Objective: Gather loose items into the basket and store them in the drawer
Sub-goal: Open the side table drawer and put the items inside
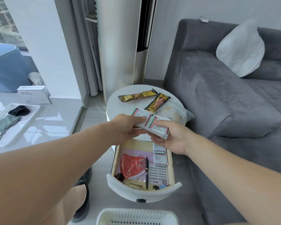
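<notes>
A stack of white sachets [154, 125] with red and green stripes is held over the front edge of the round white side table [115, 108]. My left hand [128, 127] grips its left end and my right hand [172, 137] grips its right end. Below them the table's drawer [143, 190] stands pulled out, holding a red pouch [131, 166], a black pen [147, 172], more sachets [160, 155] and a blister sheet [157, 172]. The white perforated basket [136, 216] sits on the floor at the bottom edge.
Two black-and-yellow snack packets [137, 96] and a clear plastic bag [177, 114] lie on the tabletop. A grey sofa [217, 98] with a white pillow [240, 49] is on the right. A white tray [15, 125] with cloths lies on the floor at left.
</notes>
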A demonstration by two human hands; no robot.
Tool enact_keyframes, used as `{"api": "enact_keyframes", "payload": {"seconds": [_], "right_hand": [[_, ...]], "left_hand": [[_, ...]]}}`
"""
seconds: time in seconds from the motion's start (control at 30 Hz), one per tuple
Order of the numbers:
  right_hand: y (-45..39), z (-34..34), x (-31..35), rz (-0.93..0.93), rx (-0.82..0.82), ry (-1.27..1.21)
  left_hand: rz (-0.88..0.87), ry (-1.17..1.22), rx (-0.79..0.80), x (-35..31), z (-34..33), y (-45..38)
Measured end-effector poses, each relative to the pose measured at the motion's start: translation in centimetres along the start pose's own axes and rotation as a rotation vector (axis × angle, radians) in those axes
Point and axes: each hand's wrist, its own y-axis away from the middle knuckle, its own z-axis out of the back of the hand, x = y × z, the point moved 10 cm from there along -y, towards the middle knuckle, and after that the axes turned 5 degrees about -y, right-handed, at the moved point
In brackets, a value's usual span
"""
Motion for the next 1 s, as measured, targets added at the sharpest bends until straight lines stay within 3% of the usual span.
{"api": "enact_keyframes", "payload": {"seconds": [0.1, 0.2, 0.3, 0.37, 0.53, 0.77, 0.93, 1.0], "right_hand": [[-0.8, 1.7, -4.4, -0.097, -0.087, 0.069], [-2.3, 6.5, -8.9, -0.256, -0.291, 0.227], [-5.3, 8.9, -11.7, -0.303, -0.418, 0.146], [-8.5, 8.4, -13.0, -0.277, -0.429, 0.091], [-14.4, 5.8, -15.9, -0.278, -0.349, -0.057], [-19.6, 6.3, -15.1, 0.013, -0.513, -0.044], [-19.9, 4.9, -13.1, 0.073, -0.634, 0.723], [-20.3, 3.9, -12.5, 0.096, -0.627, 0.857]], "left_hand": [[0.095, -0.255, 0.007, 3.2, 1.2, -0.9], [0.176, -0.75, -0.013, 7.3, 3.6, -1.7], [0.368, -1.423, 0.2, 11.9, 5.3, -1.4], [0.383, -1.419, 0.169, 12.5, 6.8, -2.9], [0.007, -1.55, 0.035, 11.5, 5.8, -6.8], [0.092, -1.524, 0.001, 15.5, 7.2, -9.8], [0.052, -1.458, -0.014, 14.9, 8.5, -11.3], [0.042, -1.445, -0.009, 15.0, 8.6, -11.7]]}}
